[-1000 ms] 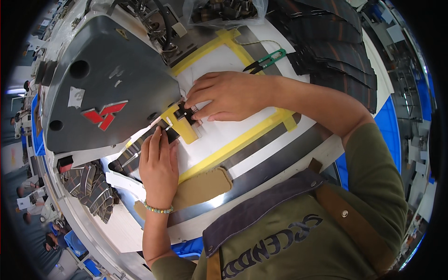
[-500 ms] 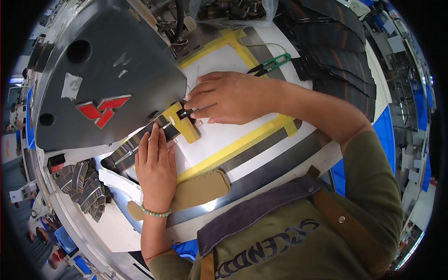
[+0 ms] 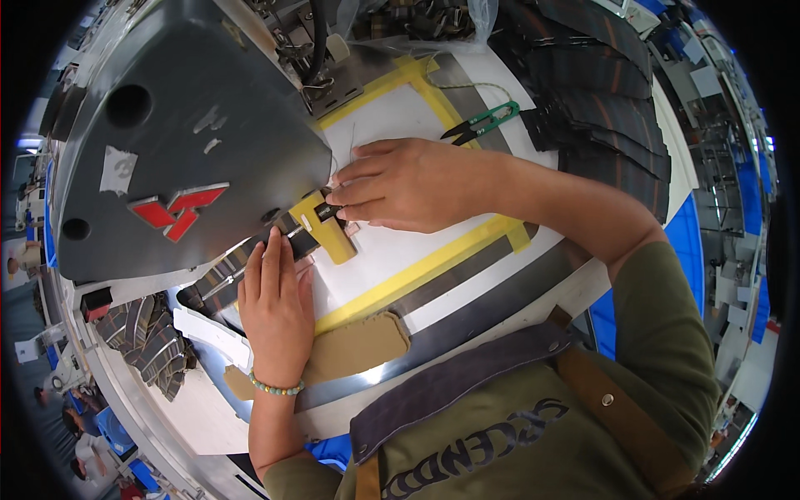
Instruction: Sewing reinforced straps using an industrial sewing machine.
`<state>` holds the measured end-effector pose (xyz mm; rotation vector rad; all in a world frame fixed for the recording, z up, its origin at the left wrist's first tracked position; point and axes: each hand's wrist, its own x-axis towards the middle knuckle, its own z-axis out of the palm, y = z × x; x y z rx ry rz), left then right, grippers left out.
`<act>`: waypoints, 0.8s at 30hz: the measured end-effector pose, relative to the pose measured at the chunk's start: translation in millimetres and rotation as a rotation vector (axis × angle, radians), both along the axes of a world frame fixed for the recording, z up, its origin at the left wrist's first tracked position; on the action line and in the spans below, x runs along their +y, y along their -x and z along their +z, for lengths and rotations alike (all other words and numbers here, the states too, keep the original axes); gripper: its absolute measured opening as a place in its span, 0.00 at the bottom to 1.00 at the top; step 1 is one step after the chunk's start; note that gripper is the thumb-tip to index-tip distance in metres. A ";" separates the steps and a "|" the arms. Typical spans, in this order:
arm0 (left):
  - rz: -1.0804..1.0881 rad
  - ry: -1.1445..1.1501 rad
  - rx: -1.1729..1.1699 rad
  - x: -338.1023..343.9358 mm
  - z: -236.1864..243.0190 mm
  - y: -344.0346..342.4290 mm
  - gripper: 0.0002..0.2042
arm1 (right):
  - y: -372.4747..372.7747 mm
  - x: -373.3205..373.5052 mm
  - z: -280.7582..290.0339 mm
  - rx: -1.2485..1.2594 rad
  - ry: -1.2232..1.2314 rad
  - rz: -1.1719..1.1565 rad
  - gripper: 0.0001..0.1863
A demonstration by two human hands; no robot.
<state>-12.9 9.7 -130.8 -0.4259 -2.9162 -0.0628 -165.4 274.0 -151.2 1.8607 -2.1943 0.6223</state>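
A dark plaid fabric strip point(image 3: 225, 279) lies under the front of a grey sewing machine point(image 3: 192, 142). My left hand point(image 3: 277, 312) rests flat, its fingers stretched out over the strip and the thumb held apart. A yellow T-shaped piece point(image 3: 333, 237) sits across the strip, between my two hands. Just right of it, my right hand point(image 3: 417, 183) holds the strip's dark end at the fingertips, the other fingers slightly spread. My right palm hides part of the white work surface. The machine's head covers the needle area.
Green-handled thread snips point(image 3: 487, 122) lie beyond my right hand. Dark striped fabric panels point(image 3: 608, 125) are stacked at right. Plaid pieces point(image 3: 150, 333) are heaped at left, near a white strip point(image 3: 212, 329). Brown cardboard point(image 3: 358, 346) lies near me; a plastic bag point(image 3: 483, 21) stands at the back.
The view has shifted slightly. My right hand sits a little lower and closer to the yellow piece. My left hand keeps its place on the strip.
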 end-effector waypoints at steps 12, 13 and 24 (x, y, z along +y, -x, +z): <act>-0.027 0.005 -0.007 -8.0 -5.2 -0.3 0.27 | 0.1 3.5 0.7 -0.082 -0.009 -0.023 0.20; -0.030 0.009 -0.006 -8.1 -4.7 -0.3 0.27 | -0.1 4.1 1.2 -0.087 -0.035 -0.027 0.21; -0.033 0.018 0.003 -10.1 -4.5 -0.4 0.27 | -4.0 -1.4 1.3 -0.008 -0.041 -0.057 0.20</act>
